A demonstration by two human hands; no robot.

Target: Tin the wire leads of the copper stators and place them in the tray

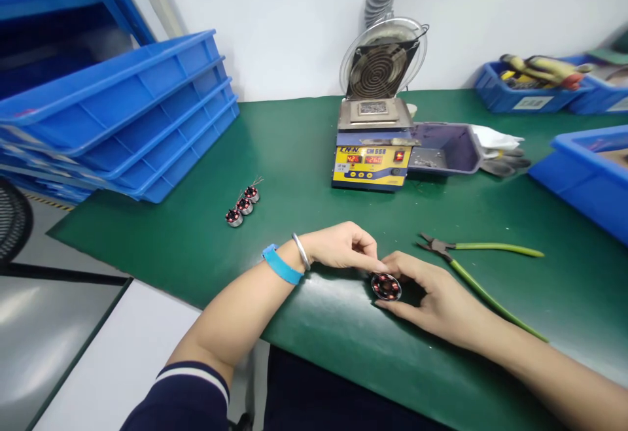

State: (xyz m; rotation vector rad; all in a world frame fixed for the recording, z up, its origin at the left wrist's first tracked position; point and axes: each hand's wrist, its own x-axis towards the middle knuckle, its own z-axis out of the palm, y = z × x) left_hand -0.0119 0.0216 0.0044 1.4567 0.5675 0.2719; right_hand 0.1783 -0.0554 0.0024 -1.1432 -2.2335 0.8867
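Observation:
A round motor stator point(386, 287) with copper coils and a metal rim is held near the front of the green table. My right hand point(434, 290) grips it between thumb and fingers from the right. At its upper left edge, my left hand point(348, 248) has thumb and fingers pressed together; whatever they pinch is too small to make out. Three similar stators point(244, 205) stand in a slanting row on the table, left of my left hand, thin wires sticking up from them. Green-handled pliers point(438, 246) lie spread to the right of my right hand.
Behind my hands stands a yellow and blue solder pot point(370, 166) with a raised round guard, beside a purple tray point(444, 150). Gloves point(505, 163) lie next to the tray. Stacked blue crates point(161, 117) are at the left, and blue bins point(589, 169) at the right.

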